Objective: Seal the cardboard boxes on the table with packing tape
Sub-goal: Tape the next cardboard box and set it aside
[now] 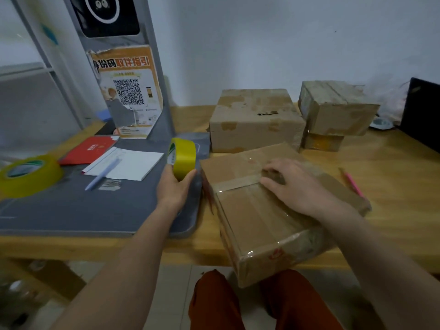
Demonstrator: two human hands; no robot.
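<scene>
On wooden table [392,163], grey mat [71,206]; white wall [285,44] behind.

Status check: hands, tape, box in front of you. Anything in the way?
Left hand grips the tape roll beside the box. Right hand presses the tape strip down on top. Pink pen beside box, not blocking.

Tape roll [183,158] left of near box [269,206]; two boxes [254,120] behind.
</scene>
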